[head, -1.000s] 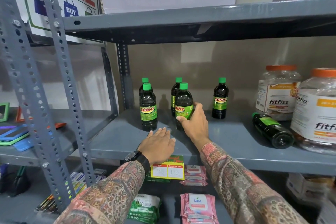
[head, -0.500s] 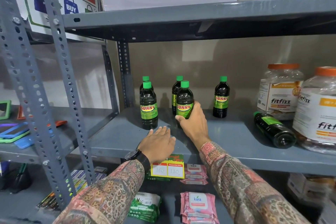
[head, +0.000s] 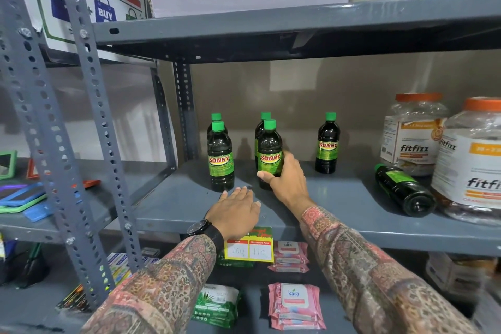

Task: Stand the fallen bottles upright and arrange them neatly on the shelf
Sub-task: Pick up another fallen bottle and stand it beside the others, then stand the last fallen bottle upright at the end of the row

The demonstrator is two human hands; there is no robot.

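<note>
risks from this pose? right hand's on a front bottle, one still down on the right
1. The right hand grips the front middle bottle low, with another bottle close behind; a push back could knock that one.
2. The fallen bottle lies on its side against the fitfizz jar, base toward the shelf front; a nudge might roll it forward.
3. The left hand rests flat beside the front left bottle; lifting it carelessly could clip it.

— Where do we find the upright bottles?
— Mid-frame on the shelf [head: 339, 198]: two pairs [head: 220, 156] [head: 269, 154], then a single bottle [head: 327, 144] further right.
— And at right?
— A fallen bottle [head: 404, 190] lies before our two jars [head: 412, 133].
</note>
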